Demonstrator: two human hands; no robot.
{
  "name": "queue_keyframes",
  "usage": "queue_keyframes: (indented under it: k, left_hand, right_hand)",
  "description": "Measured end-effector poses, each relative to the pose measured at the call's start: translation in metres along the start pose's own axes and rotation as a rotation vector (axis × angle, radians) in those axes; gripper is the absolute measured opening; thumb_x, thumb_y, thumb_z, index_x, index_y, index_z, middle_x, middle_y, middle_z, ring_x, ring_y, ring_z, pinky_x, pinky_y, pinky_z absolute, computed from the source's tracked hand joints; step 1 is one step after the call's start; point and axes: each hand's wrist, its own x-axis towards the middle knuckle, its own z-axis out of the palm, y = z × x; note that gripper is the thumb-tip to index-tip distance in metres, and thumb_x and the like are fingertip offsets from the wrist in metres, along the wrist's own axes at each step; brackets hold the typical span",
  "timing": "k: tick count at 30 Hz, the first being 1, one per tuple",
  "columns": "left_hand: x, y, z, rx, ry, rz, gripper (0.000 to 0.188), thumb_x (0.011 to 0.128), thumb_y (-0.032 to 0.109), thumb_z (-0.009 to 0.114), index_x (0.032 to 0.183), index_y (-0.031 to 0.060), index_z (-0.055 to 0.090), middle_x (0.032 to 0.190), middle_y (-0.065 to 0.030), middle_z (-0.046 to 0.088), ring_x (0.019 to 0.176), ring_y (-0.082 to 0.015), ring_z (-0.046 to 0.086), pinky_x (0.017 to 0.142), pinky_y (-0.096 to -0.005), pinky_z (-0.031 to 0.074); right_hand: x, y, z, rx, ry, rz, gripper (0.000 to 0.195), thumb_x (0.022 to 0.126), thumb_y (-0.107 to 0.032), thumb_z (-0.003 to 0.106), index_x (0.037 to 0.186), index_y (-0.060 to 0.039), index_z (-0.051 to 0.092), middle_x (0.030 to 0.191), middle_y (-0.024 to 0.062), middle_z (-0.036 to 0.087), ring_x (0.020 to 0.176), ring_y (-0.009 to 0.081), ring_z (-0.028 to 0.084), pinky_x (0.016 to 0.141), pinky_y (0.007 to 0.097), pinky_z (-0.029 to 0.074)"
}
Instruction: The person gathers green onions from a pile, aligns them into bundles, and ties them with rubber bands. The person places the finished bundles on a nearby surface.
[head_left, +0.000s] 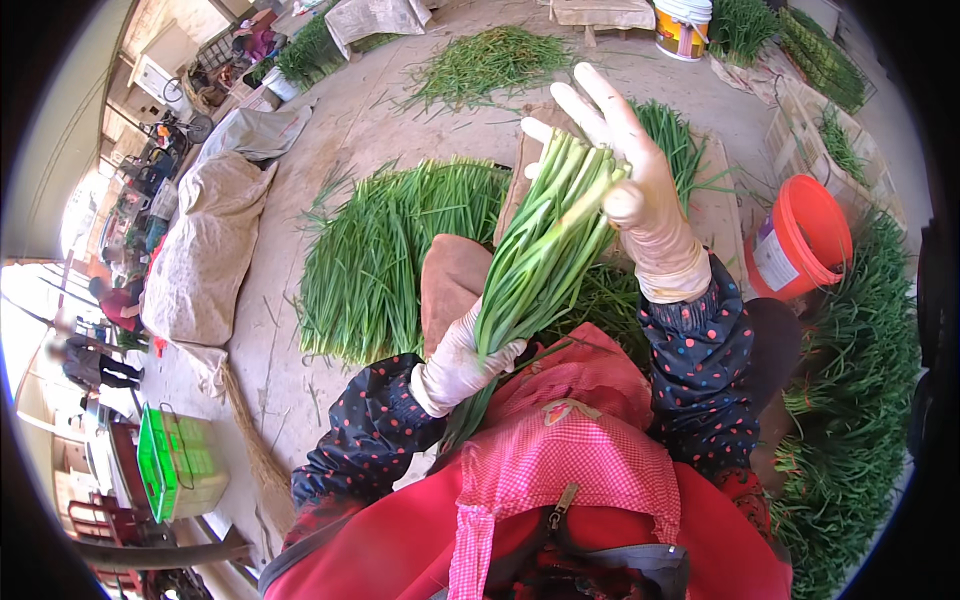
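Note:
A bunch of green leafy stalks, apparently garlic chives, slants across my lap with its pale cut ends at the top. My left hand, in a whitish glove, is closed around the leafy lower part. At the top, my gloved right hand has its fingers stretched apart behind the cut ends, with the thumb bent beside the stalks. The right palm appears to touch the ends but does not close on them. A broad pile of the same greens lies on the floor beyond my left arm.
An orange-red bucket stands at right, beside tied bunches of greens and a plastic crate. Loose trimmings lie ahead. At left are a cloth-covered heap, a broom, a green crate and distant people.

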Motion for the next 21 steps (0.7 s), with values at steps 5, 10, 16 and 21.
queue_keyframes:
  k: [5,10,16,21]
  left_hand:
    - [0.012,-0.005,0.012,-0.014,0.113,0.011,0.018,0.086,0.003,0.060,0.104,0.0051,0.061,0.084,0.0007,0.061,0.064,-0.0069,0.053,0.053,-0.0205,0.042]
    - [0.020,0.007,0.021,-0.063,-0.062,-0.148,0.026,0.083,-0.004,0.058,0.106,0.0062,0.058,0.087,-0.0006,0.061,0.068,-0.0072,0.054,0.058,-0.0218,0.046]
    - [0.053,0.006,0.031,-0.046,-0.172,-0.122,0.014,0.082,0.001,0.064,0.096,0.0028,0.062,0.082,-0.0013,0.062,0.064,-0.0072,0.056,0.050,-0.0216,0.046]
    - [0.067,0.030,0.025,-0.030,-0.297,0.103,0.025,0.081,0.000,0.064,0.105,-0.0014,0.057,0.084,-0.0074,0.065,0.063,-0.0109,0.058,0.052,-0.0231,0.049]
  right_hand:
    - [-0.005,-0.026,0.010,-0.095,-0.030,0.009,0.094,0.069,-0.037,0.075,0.139,0.0008,0.025,0.131,0.0212,0.044,0.109,0.0308,0.056,0.086,0.0358,0.051]
    - [0.004,-0.029,-0.010,0.090,-0.069,0.169,0.043,0.084,-0.014,0.061,0.121,0.0040,0.049,0.113,0.0156,0.058,0.105,0.0238,0.059,0.085,0.0315,0.050]
    - [0.005,-0.035,-0.007,0.148,0.216,0.192,0.020,0.088,-0.014,0.056,0.099,0.0027,0.056,0.098,0.0153,0.063,0.081,0.0225,0.065,0.076,0.0320,0.053]
    - [0.012,-0.056,0.002,-0.002,-0.150,-0.224,0.022,0.088,-0.014,0.057,0.101,0.0032,0.056,0.086,0.0129,0.063,0.076,0.0208,0.065,0.068,0.0287,0.054]
